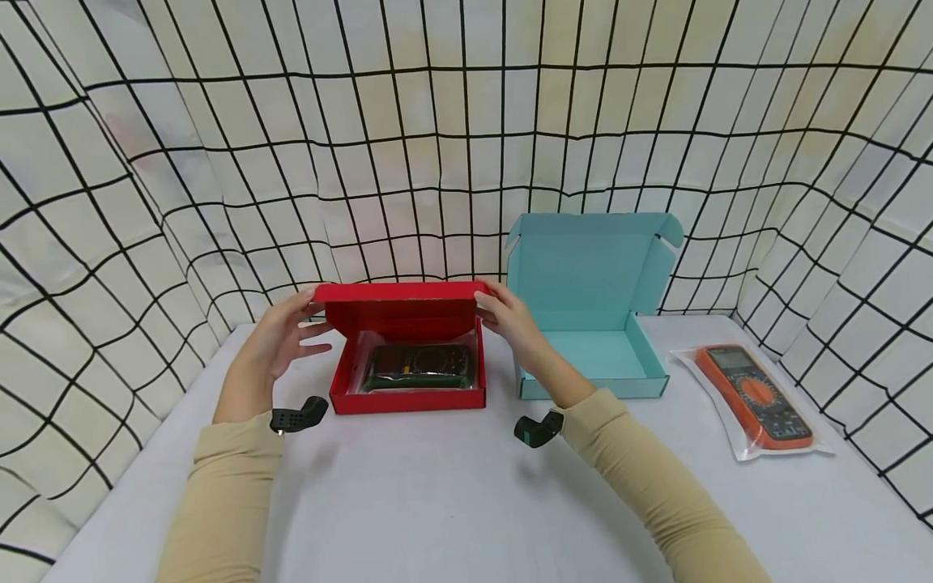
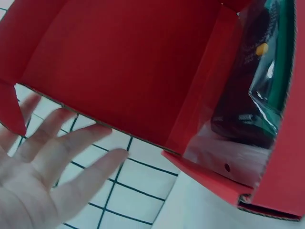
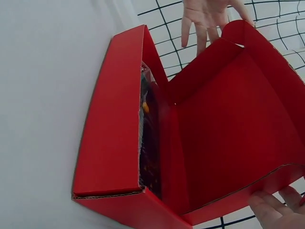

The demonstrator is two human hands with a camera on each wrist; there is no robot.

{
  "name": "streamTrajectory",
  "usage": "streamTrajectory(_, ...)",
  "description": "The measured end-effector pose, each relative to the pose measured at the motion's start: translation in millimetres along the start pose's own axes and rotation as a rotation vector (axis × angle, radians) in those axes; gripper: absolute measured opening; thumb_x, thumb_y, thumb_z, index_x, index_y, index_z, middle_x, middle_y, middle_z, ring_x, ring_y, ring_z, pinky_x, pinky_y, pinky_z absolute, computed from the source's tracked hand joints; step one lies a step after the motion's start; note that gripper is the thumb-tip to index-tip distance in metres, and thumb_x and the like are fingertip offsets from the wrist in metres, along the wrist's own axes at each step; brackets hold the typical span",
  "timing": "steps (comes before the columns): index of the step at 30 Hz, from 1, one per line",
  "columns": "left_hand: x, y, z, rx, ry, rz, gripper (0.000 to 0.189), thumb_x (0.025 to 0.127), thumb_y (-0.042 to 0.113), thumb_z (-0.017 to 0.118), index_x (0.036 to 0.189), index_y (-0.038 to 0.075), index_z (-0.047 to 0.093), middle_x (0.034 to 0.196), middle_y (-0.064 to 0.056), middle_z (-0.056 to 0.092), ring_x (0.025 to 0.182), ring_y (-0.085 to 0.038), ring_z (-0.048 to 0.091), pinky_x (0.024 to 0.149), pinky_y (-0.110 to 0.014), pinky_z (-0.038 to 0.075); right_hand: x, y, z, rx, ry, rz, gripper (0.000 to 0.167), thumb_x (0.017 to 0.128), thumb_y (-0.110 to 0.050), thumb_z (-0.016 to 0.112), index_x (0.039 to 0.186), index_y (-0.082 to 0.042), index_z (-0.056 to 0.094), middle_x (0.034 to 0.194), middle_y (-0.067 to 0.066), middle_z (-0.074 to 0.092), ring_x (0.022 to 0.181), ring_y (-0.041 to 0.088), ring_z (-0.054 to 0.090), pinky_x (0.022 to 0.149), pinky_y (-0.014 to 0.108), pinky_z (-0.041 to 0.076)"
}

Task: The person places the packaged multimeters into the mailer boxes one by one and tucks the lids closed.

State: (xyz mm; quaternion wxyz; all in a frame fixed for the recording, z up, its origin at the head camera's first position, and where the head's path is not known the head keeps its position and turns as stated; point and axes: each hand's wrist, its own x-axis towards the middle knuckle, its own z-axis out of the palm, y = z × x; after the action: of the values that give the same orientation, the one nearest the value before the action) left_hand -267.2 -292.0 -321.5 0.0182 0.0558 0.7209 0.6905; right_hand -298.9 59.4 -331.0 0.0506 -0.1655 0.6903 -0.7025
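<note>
A red box (image 1: pixel 408 400) stands with its lid (image 1: pixel 404 293) raised and tilted forward over the tray. Inside lies a dark multimeter (image 1: pixel 419 364) with a green edge, in clear plastic wrap. My left hand (image 1: pixel 273 340) is at the lid's left front corner, its thumb against the front flap and its fingers spread straight beside the lid. Across from it, my right hand (image 1: pixel 513 324) touches the lid's right front corner. In the right wrist view, fingertips (image 3: pixel 267 207) of that hand rest against the outer side of the lid; its thumb is mostly out of frame.
A light-blue box (image 1: pixel 594 389) with its lid upright stands right of the red box, behind my right forearm. An orange multimeter (image 1: pixel 758 397) in a clear bag lies farther right. Black-lined white cloth (image 1: pixel 466 162) walls the white table (image 1: pixel 437 502).
</note>
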Motion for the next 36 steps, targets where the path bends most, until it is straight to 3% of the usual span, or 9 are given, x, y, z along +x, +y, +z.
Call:
streamTrajectory(6,-1.9,-6.8,-0.8,-0.016,-0.019,0.035,0.045,0.104,0.043,0.049,0.146,0.026,0.046,0.137,-0.003,0.046,0.126,-0.035,0.046,0.090,-0.041,0.056,0.0,7,-3,-0.013,-0.016,-0.020,0.057,0.106,-0.025,0.052,0.159,-0.010,0.037,0.156,0.018,0.041,0.141,0.040,0.043,0.115,0.049,0.036)
streamTrajectory(12,-6.0,-18.3,1.3,-0.025,-0.043,0.035,0.061,0.105,0.038,0.049,0.161,0.018,0.033,0.142,-0.001,0.044,0.130,-0.036,0.043,0.093,-0.042,0.054,-5.2,14,-10,-0.012,-0.058,-0.025,0.061,0.103,-0.019,0.053,0.159,-0.003,0.033,0.158,0.020,0.036,0.142,0.037,0.039,0.115,0.053,0.035)
streamTrajectory(19,-7.5,-24.2,-4.2,-0.034,-0.066,0.053,0.062,0.106,0.035,0.047,0.163,0.017,0.030,0.147,-0.004,0.040,0.128,-0.033,0.046,0.089,-0.035,0.055,-10.0,22,-15,-0.063,-0.114,-0.058,0.063,0.102,-0.019,0.055,0.159,-0.005,0.032,0.159,0.017,0.035,0.144,0.033,0.035,0.114,0.048,0.039)
streamTrajectory(25,-9.3,-24.7,-5.6,-0.055,-0.083,0.064,0.061,0.105,0.028,0.049,0.162,0.019,0.032,0.148,-0.004,0.036,0.128,-0.033,0.044,0.091,-0.035,0.055,-14.0,28,-17,-0.092,-0.137,-0.066,0.064,0.102,-0.022,0.056,0.160,-0.008,0.033,0.160,0.015,0.033,0.139,0.039,0.041,0.113,0.056,0.037)
streamTrajectory(32,-11.7,-30.6,-6.4,-0.048,-0.096,0.077,0.060,0.106,0.026,0.048,0.162,0.015,0.031,0.142,0.000,0.040,0.119,-0.020,0.053,0.098,-0.035,0.051,-19.2,33,-19,-0.079,-0.164,-0.056,0.066,0.101,-0.019,0.059,0.161,-0.010,0.033,0.160,0.016,0.031,0.140,0.041,0.040,0.112,0.058,0.038)
streamTrajectory(36,-12.2,-31.0,-6.4,0.014,-0.094,0.056,0.061,0.106,0.027,0.049,0.163,0.015,0.030,0.145,-0.003,0.040,0.119,-0.015,0.055,0.096,-0.030,0.051,-20.5,35,-20,-0.064,-0.179,-0.057,0.066,0.101,-0.017,0.060,0.160,-0.009,0.033,0.160,0.016,0.030,0.140,0.041,0.038,0.112,0.063,0.035)
